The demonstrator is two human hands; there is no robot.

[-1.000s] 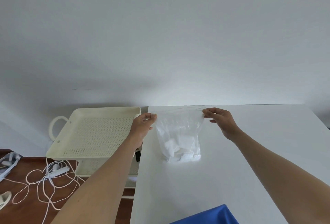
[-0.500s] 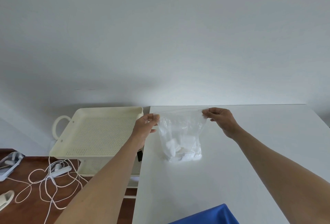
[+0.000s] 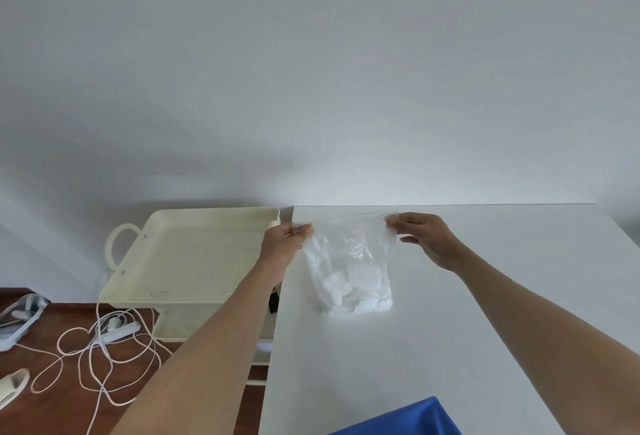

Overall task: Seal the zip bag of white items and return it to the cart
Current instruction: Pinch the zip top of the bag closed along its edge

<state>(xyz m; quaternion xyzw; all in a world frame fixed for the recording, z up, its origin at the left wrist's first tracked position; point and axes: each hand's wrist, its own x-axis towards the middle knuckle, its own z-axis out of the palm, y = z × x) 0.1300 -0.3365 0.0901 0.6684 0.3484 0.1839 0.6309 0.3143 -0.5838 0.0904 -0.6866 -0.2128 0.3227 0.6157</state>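
A clear zip bag [image 3: 351, 261] with several white items at its bottom stands upright on the white table [image 3: 450, 330]. My left hand [image 3: 285, 242] pinches the bag's top left corner. My right hand [image 3: 420, 233] pinches the top right corner, and the top edge is stretched taut between them. The cream cart [image 3: 194, 258] with a perforated top tray stands just left of the table, its tray bare.
A blue cloth [image 3: 408, 417] lies at the table's near edge. White cables and a power strip [image 3: 114, 330] sprawl on the wooden floor under and beside the cart. A pale slipper [image 3: 12, 384] lies at the far left.
Both hands still hold the bag's top corners. The bag's top edge looks pulled a little tighter and the view has shifted slightly.
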